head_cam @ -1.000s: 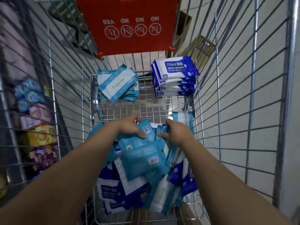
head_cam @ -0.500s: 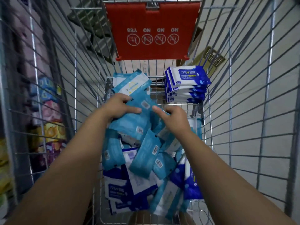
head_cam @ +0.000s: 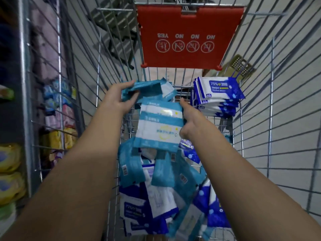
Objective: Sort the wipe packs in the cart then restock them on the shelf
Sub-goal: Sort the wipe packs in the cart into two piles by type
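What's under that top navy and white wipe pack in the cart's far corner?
Under the navy and white wipe pack, matching stacked packs; only edges show. Anything lower is covered.

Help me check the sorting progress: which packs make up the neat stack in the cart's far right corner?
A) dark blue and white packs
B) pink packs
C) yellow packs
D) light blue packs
A: the stack in the far right corner of the cart shows dark blue and white wrappers; the left hand and right hand grip light blue packs.
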Demonstrator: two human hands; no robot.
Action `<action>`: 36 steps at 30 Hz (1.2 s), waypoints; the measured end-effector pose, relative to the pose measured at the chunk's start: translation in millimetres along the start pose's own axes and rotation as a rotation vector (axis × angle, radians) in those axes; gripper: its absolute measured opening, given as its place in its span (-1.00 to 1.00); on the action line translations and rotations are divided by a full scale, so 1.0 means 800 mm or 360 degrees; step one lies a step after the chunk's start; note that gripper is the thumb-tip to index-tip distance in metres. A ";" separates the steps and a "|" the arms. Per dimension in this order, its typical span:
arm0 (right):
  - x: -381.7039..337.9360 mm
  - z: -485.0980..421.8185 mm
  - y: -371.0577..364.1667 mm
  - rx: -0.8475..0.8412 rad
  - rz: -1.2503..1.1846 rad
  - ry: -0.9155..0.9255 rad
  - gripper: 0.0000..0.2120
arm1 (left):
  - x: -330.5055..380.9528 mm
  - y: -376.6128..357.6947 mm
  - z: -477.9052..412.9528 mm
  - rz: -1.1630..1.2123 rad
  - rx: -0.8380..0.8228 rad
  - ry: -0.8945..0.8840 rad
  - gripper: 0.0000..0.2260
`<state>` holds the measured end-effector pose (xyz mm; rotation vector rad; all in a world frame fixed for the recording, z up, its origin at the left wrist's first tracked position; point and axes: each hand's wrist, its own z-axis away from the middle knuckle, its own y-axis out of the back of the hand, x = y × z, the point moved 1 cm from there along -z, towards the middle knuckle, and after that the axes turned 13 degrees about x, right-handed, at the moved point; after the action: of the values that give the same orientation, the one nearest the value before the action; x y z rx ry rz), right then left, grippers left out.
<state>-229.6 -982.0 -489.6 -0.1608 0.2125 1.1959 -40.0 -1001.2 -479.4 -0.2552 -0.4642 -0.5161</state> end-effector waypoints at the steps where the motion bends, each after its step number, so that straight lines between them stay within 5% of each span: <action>1: -0.003 0.001 -0.006 -0.0013 -0.0017 -0.0033 -0.60 | -0.003 0.002 0.002 0.0009 -0.0042 0.0038 -0.88; 7: -0.042 -0.024 -0.051 -0.0072 -0.0207 -0.0024 -0.62 | -0.025 0.011 -0.028 -0.0518 0.0048 -0.0179 -0.83; 13: -0.066 -0.030 -0.083 -0.0026 0.0268 0.0374 -0.48 | -0.029 0.018 -0.031 -0.0135 -0.0071 -0.0043 -0.66; 17: -0.068 -0.036 -0.097 -0.0064 0.0000 0.0519 -0.51 | -0.037 0.020 -0.009 0.0098 -0.0217 -0.0163 -0.83; 21: -0.060 -0.046 -0.095 -0.0175 -0.0371 0.0460 -0.62 | -0.064 0.028 -0.022 -0.0344 -0.0113 -0.0542 -0.19; 24: -0.052 -0.048 -0.086 -0.0162 -0.0400 0.0501 -0.72 | -0.084 0.034 -0.031 -0.0583 0.0040 -0.0868 -0.20; 29: -0.038 -0.046 -0.065 0.0087 0.0181 0.1341 -0.77 | -0.092 0.040 -0.041 -0.0627 0.0166 -0.1225 -0.31; 31: -0.023 -0.054 -0.053 0.0081 0.0508 0.1715 -0.65 | -0.092 0.043 -0.040 -0.0757 0.0199 -0.1445 -0.32; 36: 0.011 -0.072 -0.023 0.0374 0.1447 0.1997 -0.36 | -0.100 0.057 -0.036 -0.1686 0.0358 -0.1981 -0.11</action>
<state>-213.7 -994.1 -547.4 -0.6451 1.6538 1.8022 -67.2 -940.0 -548.7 -0.0611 -1.9088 -1.3127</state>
